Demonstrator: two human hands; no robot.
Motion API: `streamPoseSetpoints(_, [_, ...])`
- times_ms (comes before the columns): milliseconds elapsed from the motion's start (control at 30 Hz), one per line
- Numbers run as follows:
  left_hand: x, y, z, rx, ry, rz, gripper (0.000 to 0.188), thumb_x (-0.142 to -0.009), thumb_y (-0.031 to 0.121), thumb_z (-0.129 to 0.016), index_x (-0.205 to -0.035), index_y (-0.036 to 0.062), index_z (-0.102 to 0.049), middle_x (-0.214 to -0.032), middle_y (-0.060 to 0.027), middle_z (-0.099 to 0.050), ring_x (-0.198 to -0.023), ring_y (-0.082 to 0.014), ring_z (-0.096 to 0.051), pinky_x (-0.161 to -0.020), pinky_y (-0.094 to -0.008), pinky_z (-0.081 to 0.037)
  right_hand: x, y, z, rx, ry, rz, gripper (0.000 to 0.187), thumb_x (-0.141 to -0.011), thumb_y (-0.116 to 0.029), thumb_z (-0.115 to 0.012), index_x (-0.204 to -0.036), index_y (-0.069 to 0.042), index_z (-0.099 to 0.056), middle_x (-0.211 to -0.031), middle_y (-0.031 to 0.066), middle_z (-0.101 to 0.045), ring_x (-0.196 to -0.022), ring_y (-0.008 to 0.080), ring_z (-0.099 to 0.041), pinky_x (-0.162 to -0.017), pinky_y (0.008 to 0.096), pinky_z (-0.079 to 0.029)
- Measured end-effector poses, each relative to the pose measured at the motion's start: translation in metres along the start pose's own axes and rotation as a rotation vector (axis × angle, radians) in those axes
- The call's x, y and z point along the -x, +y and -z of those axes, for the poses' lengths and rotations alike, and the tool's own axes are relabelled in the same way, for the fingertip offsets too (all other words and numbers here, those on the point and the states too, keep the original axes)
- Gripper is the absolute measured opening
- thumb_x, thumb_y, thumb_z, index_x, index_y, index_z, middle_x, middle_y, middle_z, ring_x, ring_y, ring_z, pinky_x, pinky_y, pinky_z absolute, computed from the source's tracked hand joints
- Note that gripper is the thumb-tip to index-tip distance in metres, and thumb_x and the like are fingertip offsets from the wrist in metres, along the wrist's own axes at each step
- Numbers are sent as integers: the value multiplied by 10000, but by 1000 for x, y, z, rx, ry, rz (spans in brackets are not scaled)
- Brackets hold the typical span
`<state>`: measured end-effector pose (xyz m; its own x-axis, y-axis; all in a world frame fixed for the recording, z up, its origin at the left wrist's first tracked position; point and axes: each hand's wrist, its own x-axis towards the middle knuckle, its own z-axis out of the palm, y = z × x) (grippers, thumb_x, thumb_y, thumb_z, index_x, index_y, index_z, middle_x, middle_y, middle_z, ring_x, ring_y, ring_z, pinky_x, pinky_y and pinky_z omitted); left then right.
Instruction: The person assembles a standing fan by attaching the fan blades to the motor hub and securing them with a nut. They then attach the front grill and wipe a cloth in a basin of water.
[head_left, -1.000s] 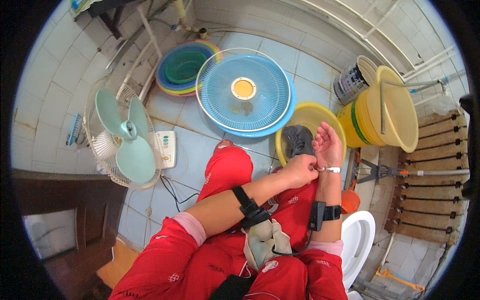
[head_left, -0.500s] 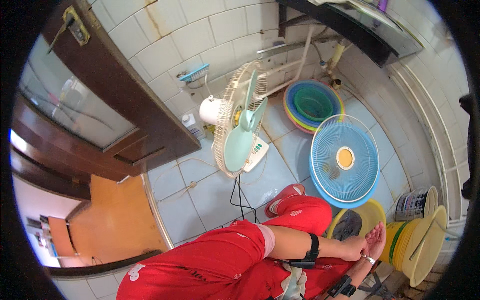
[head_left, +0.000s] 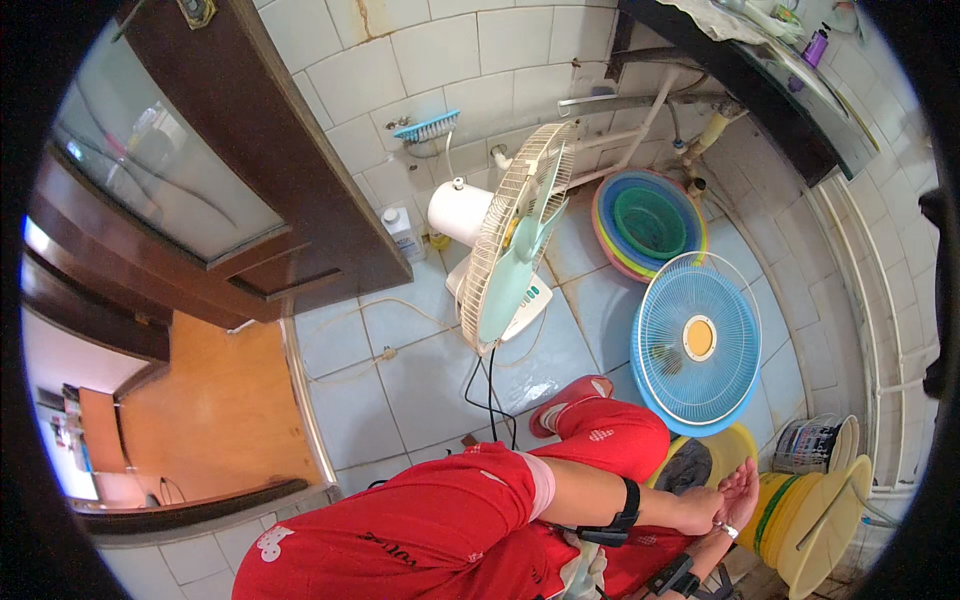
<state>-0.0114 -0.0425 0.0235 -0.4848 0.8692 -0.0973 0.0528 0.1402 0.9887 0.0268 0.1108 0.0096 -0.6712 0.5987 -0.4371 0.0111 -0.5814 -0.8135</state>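
Note:
My left hand (head_left: 700, 512) is closed at my right wrist, its fingertips on a silver-coloured wristband (head_left: 728, 530). My right hand (head_left: 741, 484) is held palm up, fingers stretched out and slightly curled, with nothing in it. Black straps with small devices sit on both forearms, one of them a strap (head_left: 620, 515) on my left. Just beyond my hands is a yellow basin (head_left: 735, 446) with dark grey cloth (head_left: 686, 466) in it. Farther off, a white round fan guard (head_left: 645, 330) with an orange centre lies over a blue basin (head_left: 700, 428).
A fan (head_left: 520, 265) with its front guard off and pale green blades stands on blue floor tiles. Stacked basins (head_left: 606, 225) sit by the far wall. On my right are a white bucket (head_left: 815, 445) and yellow buckets (head_left: 790, 515). A brown door (head_left: 330, 170) stands at left.
The view has shifted, so the fan, basins and door sit differently in it. My left hand stays closed at my right wrist, and my right hand stays palm up.

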Motion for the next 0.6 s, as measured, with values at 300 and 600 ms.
streamPoseSetpoints(300, [8,10,9,44,-64,5,99,-733,107,-623,-786,61,-694,-856,-198,-683,-882,-349,-657,-751,-443,-513,7,-3,-4,78,-9,12,355,-955,-293,-550,-1233,-74,-570,-907,-16,-677,-672,77,-586,-539,221,-458])
streamPoseSetpoints(600, [14,18,14,39,-23,57,115,-743,111,-620,-788,36,-695,-862,-207,-682,-888,-362,-656,-765,-440,-515,6,-4,-5,85,-5,2,348,-960,-290,-545,-1241,-87,-573,-898,-17,-678,-688,77,-601,-561,224,-478])
